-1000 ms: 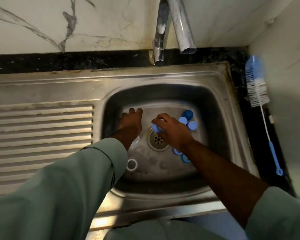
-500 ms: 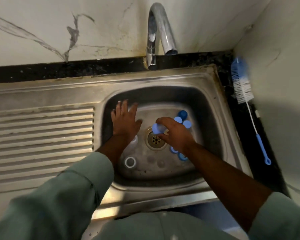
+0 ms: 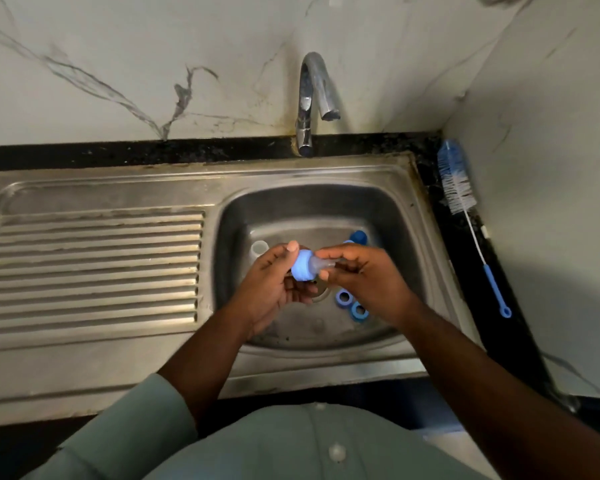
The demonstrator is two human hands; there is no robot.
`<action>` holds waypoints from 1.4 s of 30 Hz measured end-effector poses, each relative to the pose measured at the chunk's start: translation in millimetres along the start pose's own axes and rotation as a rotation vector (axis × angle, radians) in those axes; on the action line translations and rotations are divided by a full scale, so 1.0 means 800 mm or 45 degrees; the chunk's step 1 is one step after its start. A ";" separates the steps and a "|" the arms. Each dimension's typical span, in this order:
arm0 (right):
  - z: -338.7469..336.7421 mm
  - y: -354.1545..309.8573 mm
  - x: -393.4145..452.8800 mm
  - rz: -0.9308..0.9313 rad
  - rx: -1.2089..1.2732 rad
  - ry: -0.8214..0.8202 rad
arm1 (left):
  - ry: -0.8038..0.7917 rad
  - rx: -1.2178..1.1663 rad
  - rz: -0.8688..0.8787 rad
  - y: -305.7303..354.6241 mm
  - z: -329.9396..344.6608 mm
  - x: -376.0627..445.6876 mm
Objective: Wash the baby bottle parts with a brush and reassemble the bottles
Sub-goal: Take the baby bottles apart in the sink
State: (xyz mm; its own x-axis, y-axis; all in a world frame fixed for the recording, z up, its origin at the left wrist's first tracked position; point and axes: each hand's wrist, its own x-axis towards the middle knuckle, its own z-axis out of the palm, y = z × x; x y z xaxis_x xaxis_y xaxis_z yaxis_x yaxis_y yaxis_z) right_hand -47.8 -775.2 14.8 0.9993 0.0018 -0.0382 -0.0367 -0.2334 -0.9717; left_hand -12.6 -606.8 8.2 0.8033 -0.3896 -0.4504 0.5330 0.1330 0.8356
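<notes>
Head view: I see both hands raised over the sink [image 3: 426,216] basin, forearms angled in from the bottom corners. Left hand [image 3: 274,289] palm up, thumb and fingers curled round the blue collar [image 3: 302,269], thumb on top. Right hand [image 3: 364,282] knuckles up, fingertips pinching the clear nipple [image 3: 321,264] that sticks out of the collar toward it. Both hands clamped on the same assembly, held above the drain. Two blue rings [image 3: 344,298] lie on the basin floor just below the right hand; another blue part [image 3: 358,236] sits behind it. A clear cup-like piece [image 3: 259,249] stands at the basin's left. Bottle brush [image 3: 465,209] lies on the dark counter right of the sink, well apart from the hands. Faucet [image 3: 314,102] behind the basin.
</notes>
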 end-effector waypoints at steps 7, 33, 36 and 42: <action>0.001 -0.027 -0.012 -0.829 -0.985 -0.087 | 0.308 0.169 -0.020 0.001 0.035 -0.026; 0.037 -0.062 -0.019 0.042 -0.372 0.214 | 0.387 0.168 0.312 -0.011 0.039 -0.007; 0.031 -0.053 -0.026 -0.134 -0.445 0.305 | 0.300 -0.104 -0.017 -0.004 0.038 -0.008; 0.018 -0.031 -0.028 0.101 -0.333 0.180 | 0.213 -0.131 -0.142 -0.012 0.048 -0.010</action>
State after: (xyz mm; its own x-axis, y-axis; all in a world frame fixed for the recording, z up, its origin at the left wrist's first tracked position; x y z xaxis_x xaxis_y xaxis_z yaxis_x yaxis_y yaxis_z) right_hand -69.4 -755.6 36.6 0.9856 -0.1579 -0.0611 -0.1294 -0.4701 -0.8731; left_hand -34.3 -640.3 15.8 0.7665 -0.2515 -0.5910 0.6381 0.1931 0.7454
